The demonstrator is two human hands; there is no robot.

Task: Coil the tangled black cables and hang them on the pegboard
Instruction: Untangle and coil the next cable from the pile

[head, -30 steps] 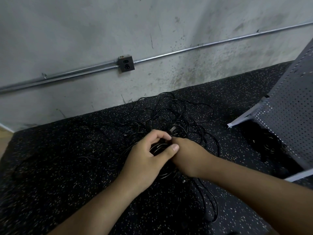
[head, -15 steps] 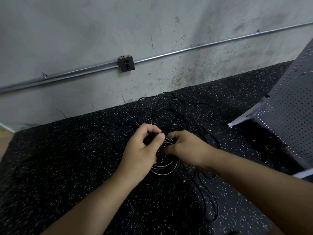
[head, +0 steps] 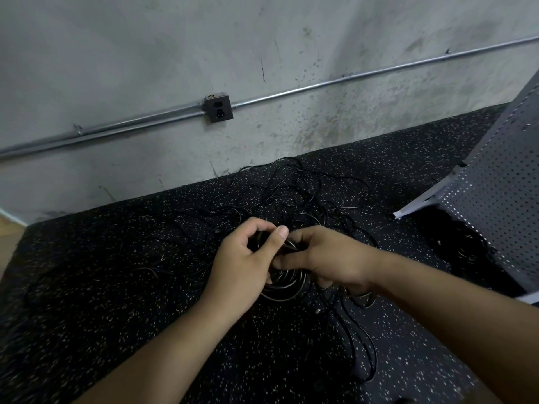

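A tangle of thin black cables (head: 294,193) sprawls over the speckled black mat, reaching toward the wall and down to the lower right. At its near side a partly wound coil (head: 284,287) of the same cable hangs between both hands. My left hand (head: 245,258) grips the top of the coil, thumb and fingers curled round the strands. My right hand (head: 326,258) holds the coil's right side, its fingers curled into the loops. The grey pegboard (head: 495,205) leans at the right edge.
The black speckled mat (head: 116,272) ends at a concrete wall carrying a metal conduit and an outlet box (head: 218,108). A dark bundle of cable (head: 463,252) lies in shadow at the pegboard's foot. Wooden floor shows at the far left.
Both hands have lifted slightly away from me with the coil. My right hand has shifted from the coil's top to its right side, thumb now across the loops.
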